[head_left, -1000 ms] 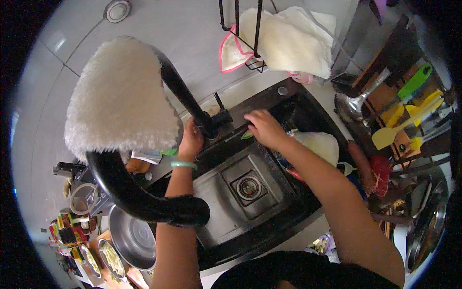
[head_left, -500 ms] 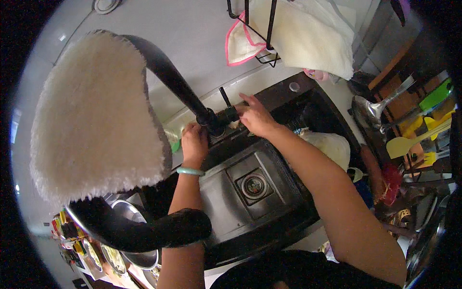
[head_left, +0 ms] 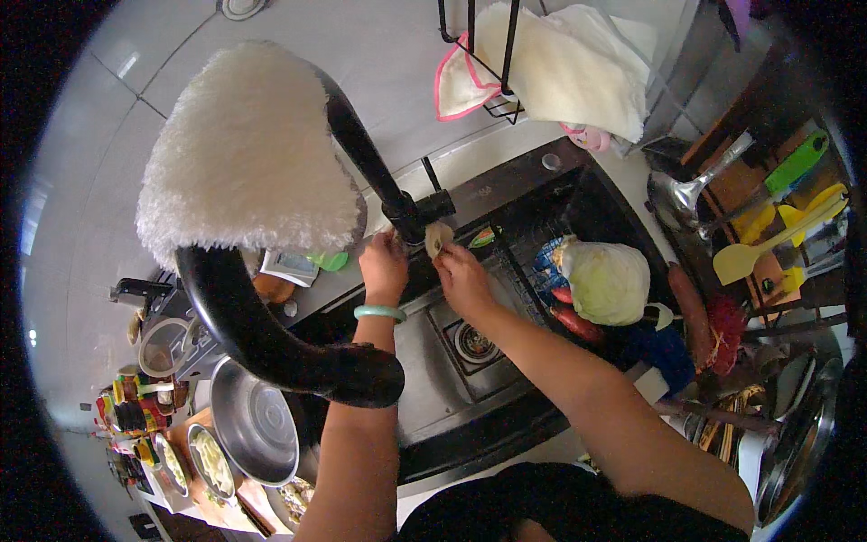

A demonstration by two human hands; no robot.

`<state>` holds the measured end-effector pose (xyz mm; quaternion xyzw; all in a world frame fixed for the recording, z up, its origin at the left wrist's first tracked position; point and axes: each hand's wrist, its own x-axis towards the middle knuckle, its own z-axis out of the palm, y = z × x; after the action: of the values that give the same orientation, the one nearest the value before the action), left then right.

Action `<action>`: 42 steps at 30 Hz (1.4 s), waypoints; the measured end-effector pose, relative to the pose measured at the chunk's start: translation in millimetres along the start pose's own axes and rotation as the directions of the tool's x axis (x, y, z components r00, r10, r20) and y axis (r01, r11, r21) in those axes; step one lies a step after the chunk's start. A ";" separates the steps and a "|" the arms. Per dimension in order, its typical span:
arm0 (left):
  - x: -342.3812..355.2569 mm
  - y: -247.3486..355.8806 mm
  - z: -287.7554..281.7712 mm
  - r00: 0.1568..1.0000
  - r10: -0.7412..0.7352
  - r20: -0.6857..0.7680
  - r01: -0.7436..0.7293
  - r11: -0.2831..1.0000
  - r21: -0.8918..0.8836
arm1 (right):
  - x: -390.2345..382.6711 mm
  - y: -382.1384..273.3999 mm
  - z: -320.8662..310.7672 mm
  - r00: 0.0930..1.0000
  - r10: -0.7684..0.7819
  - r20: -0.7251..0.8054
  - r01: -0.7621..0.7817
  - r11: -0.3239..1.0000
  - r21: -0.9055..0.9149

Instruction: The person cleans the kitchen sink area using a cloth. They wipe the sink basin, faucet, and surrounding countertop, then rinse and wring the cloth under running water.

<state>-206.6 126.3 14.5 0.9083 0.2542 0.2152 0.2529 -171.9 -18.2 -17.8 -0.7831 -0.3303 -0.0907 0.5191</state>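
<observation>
A black faucet [head_left: 417,213] rises from the sink's back ledge, with a fluffy white pad [head_left: 262,149] lying over its arched spout. My right hand [head_left: 462,278] pinches a small pale, cloth-like piece [head_left: 438,238] just right of the faucet's base. What exactly the piece is, I cannot make out. At the left of that base is my left hand [head_left: 385,264], fingers curled in; anything between them is hidden. A green bangle circles my left wrist. Below both hands lies the sink basin [head_left: 424,361] with its drain [head_left: 474,343].
A cabbage [head_left: 610,284] and red vegetables [head_left: 575,323] sit at the sink's right. Farther right are a ladle [head_left: 677,197] and several spatulas. A steel bowl [head_left: 256,421] and plates of food stand at lower left. Cream cloths [head_left: 569,68] hang from a black rack behind.
My right hand has moved from the faucet's side down toward its base and now pinches the pale piece. My left hand stays by the base. The view has shifted, uncovering the cabbage.
</observation>
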 end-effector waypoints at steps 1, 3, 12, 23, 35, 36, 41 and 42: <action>-8.7 -0.6 0.2 0.999 -0.030 -0.017 0.030 1.000 -0.008 | 0.4 2.9 9.0 0.992 0.001 -0.125 0.007 0.998 0.065; -28.2 6.5 -3.5 0.994 -0.108 0.003 0.108 0.991 -0.084 | 7.8 17.3 21.4 0.991 0.036 -0.126 -0.031 0.999 0.039; -182.9 -30.0 27.5 0.925 0.053 0.375 -0.045 0.999 -0.031 | 34.2 37.9 9.3 0.998 -0.009 -0.058 0.011 0.999 0.035; -200.7 -36.7 -42.9 0.692 -0.280 0.665 0.436 0.897 -0.076 | 121.8 -16.5 -57.4 0.830 -0.499 0.250 0.558 0.736 -0.383; -217.0 -17.0 -43.9 0.425 -0.471 0.773 0.764 -0.272 -0.585 | 93.6 -12.1 -64.0 0.857 -0.402 0.322 0.513 0.620 -0.594; -219.2 -22.9 -37.8 0.442 -0.415 0.795 0.729 -0.350 -0.588 | 68.9 -11.7 -54.0 0.891 -0.369 0.265 0.453 0.756 -0.472; -216.4 -52.4 11.0 0.509 -0.224 0.831 0.669 -0.505 -0.545 | -74.4 -22.6 -19.0 0.722 0.390 0.571 -0.293 0.921 -0.258; -214.4 -56.3 23.4 0.518 -0.243 0.820 0.672 -0.476 -0.566 | -96.1 -13.1 -8.7 0.663 0.486 0.570 -0.381 0.874 -0.301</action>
<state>-381.2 37.5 -92.1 0.1754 0.3566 0.0351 0.9170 -251.7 -63.3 -50.6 -0.8611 -0.2795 0.2771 0.3218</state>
